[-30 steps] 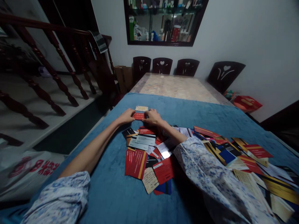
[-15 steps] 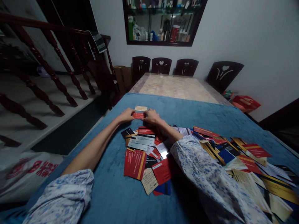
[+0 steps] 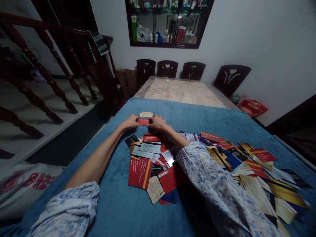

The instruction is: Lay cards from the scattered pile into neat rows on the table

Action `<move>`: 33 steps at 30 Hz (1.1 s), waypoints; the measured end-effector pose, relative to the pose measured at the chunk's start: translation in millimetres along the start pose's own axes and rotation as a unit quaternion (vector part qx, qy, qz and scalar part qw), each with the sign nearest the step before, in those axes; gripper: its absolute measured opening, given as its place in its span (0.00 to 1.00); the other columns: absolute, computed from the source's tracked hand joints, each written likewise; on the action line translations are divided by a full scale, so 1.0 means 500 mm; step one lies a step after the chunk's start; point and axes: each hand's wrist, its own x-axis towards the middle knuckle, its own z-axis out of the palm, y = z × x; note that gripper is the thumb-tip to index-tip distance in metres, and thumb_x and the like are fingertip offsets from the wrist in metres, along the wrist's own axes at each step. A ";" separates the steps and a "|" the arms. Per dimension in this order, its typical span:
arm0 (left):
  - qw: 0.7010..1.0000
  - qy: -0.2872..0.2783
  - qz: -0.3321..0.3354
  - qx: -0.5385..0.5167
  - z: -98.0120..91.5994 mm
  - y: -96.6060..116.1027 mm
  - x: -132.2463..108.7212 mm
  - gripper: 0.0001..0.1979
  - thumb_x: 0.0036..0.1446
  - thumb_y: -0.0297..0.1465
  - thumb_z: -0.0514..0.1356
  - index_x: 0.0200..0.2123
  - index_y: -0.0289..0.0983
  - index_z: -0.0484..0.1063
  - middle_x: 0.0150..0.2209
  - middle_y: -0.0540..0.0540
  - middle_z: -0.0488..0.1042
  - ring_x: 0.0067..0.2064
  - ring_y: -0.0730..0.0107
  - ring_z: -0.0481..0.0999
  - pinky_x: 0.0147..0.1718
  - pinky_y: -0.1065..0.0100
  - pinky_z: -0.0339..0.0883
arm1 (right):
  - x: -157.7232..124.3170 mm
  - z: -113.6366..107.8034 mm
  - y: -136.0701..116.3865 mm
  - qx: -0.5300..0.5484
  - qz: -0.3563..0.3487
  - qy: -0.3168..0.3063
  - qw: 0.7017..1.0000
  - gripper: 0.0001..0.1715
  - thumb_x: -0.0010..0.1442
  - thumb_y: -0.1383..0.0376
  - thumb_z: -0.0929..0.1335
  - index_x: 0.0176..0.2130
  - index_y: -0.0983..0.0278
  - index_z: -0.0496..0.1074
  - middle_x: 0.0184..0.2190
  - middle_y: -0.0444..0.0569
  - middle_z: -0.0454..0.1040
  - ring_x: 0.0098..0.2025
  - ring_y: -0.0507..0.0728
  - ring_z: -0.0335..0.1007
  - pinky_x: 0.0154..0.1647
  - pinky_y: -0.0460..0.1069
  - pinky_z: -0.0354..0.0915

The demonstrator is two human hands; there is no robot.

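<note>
Both my hands reach far out over a blue cloth [image 3: 116, 200]. My left hand [image 3: 130, 122] and my right hand [image 3: 156, 123] pinch the two ends of a small red card [image 3: 143, 121] lying on the cloth. A pale cream card [image 3: 145, 114] lies just beyond it. Nearer to me spreads a loose heap of cards [image 3: 153, 161], red, black, white and blue. More cards [image 3: 249, 164] are scattered to the right of my right sleeve.
Beyond the cloth shows the bare marble tabletop [image 3: 182, 92], with dark wooden chairs [image 3: 168, 68] along its far side. A wooden stair railing [image 3: 49, 72] runs on the left. A glass wall cabinet [image 3: 168, 23] hangs above. A white printed bag [image 3: 27, 184] lies at lower left.
Both hands stay on the red card. The view has shifted slightly, so everything sits a little further left and higher.
</note>
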 end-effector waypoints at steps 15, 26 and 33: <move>0.993 0.087 -0.016 0.081 0.023 -0.005 -0.025 0.27 0.47 0.30 0.61 0.53 0.34 0.74 0.46 0.38 0.76 0.47 0.53 0.75 0.49 0.56 0.70 | 0.009 -0.001 0.033 0.006 -0.036 0.016 0.999 0.36 0.61 0.53 0.69 0.65 0.59 0.63 0.60 0.56 0.69 0.59 0.65 0.66 0.55 0.57 0.65; 0.991 0.099 -0.002 0.093 0.026 0.028 -0.053 0.20 0.49 0.28 0.59 0.46 0.36 0.77 0.43 0.39 0.75 0.48 0.51 0.74 0.51 0.54 0.69 | -0.020 -0.045 0.097 0.027 -0.101 0.041 0.994 0.24 0.61 0.64 0.68 0.56 0.61 0.74 0.52 0.50 0.78 0.53 0.58 0.72 0.52 0.50 0.65; 0.991 0.080 -0.008 0.111 0.018 0.064 -0.076 0.20 0.51 0.28 0.58 0.48 0.36 0.77 0.47 0.36 0.71 0.52 0.45 0.71 0.51 0.48 0.66 | -0.068 -0.066 0.142 0.011 -0.117 0.066 0.991 0.22 0.60 0.65 0.68 0.54 0.63 0.77 0.49 0.51 0.79 0.51 0.58 0.73 0.52 0.50 0.65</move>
